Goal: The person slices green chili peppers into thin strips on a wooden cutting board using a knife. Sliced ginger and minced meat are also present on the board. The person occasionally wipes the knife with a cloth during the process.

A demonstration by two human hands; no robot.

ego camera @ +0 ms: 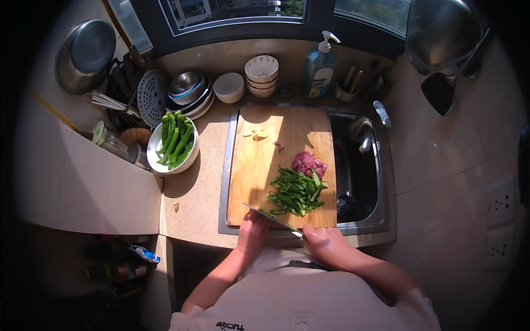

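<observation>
At the near edge of a wooden cutting board (256, 165), my right hand (325, 242) grips the handle of a kitchen knife (275, 219). Its blade slants up to the left, seen almost edge-on. My left hand (251, 228) is close behind the blade at the board's front left; its fingertips are partly hidden, so what they hold does not show. Green pepper slices lie along the blade's far side. Beyond them spreads a heap of sliced green peppers (296, 192), touching a mound of cut raw meat (308, 164). Pale yellow slices (255, 133) lie farther back on the left.
The board covers part of a steel sink (360, 182) with a faucet (365, 138) at right. A white bowl of whole green peppers (194, 155) stands left. Behind are stacked bowls (261, 76), a white bowl (229, 87) and a pump bottle (319, 76).
</observation>
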